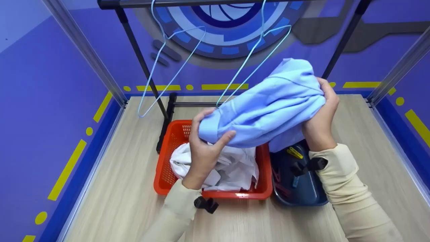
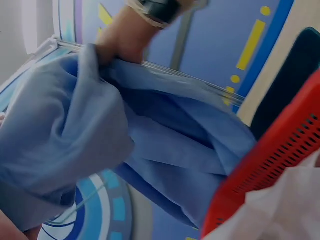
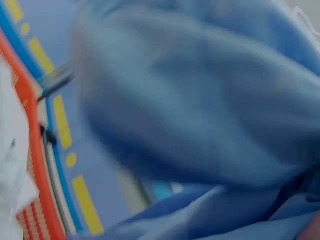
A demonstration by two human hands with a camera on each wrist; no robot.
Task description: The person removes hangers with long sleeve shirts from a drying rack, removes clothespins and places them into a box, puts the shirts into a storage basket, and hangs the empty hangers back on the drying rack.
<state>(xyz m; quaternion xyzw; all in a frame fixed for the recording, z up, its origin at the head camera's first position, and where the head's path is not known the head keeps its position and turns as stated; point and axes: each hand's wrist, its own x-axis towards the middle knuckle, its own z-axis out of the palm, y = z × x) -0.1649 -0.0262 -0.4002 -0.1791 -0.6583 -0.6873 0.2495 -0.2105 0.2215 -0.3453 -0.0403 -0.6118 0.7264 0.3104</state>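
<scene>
A light blue cloth garment (image 1: 262,107), bunched and folded, is held up between both hands above the basket. My left hand (image 1: 205,151) grips its lower left end, thumb in front and fingers behind. At the upper right end my right hand (image 1: 322,117) holds the cloth, its fingers partly hidden behind the folds. In the left wrist view the blue garment (image 2: 165,135) hangs with a loose fold opening downward. The right wrist view is mostly filled by the blurred blue garment (image 3: 200,100). What kind of garment it is cannot be made out.
Below stands a red basket (image 1: 265,191) with white cloth (image 1: 235,168) inside. Beside it is a dark blue tub (image 1: 299,201) holding several clothespins, one a yellow clothespin (image 1: 295,153). Two wire hangers, a left hanger (image 1: 158,60) and a right hanger (image 1: 248,60), hang from a black rail (image 1: 215,2).
</scene>
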